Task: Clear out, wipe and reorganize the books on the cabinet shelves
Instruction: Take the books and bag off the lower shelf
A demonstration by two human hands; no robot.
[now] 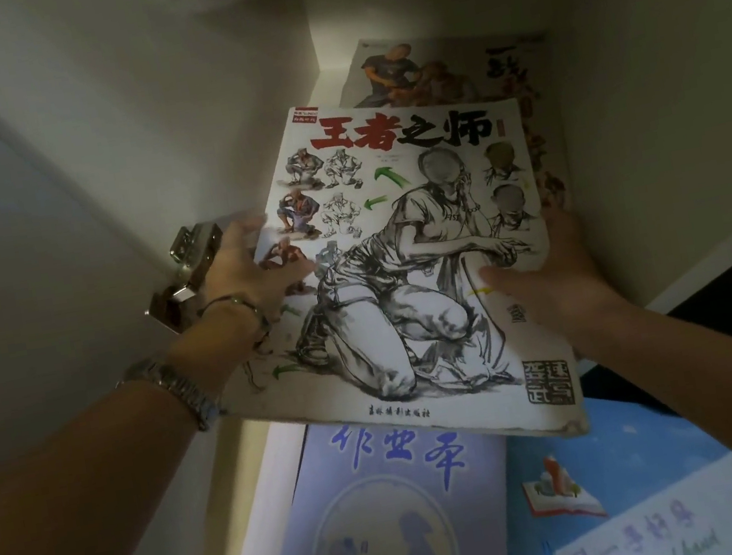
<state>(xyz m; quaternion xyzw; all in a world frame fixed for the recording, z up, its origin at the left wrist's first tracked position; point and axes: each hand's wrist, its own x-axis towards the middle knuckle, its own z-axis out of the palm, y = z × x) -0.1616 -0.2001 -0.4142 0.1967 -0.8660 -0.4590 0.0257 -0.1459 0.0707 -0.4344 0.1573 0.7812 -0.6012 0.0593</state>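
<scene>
- Cabinet (231,106) walls close round my hands on both sides, so I judge the step in hand is lifting one book clear of the shelf; I should draw it straight toward me and keep its corners off the side panels.
- Sketch book (405,266), the big white one with the kneeling figure on its cover, lies tilted between my two hands, its far edge over a second art book (441,68) deeper in, beyond my fingertips.
- Two blue books (392,513) lie lower down, nearer than my wrists; I would bring the sketch book out above them rather than drag it across.
- My right hand (551,276) holds the book's right edge, thumb on the cover, fingers hidden beneath.
- My left hand (247,267) is at the left edge with fingers spread fairly wide over the cover; blur keeps me from telling whether any curl under, so I would firm that side first.
- Metal hinge (190,266) sits just behind my left knuckles; a knock is the risk there.
</scene>
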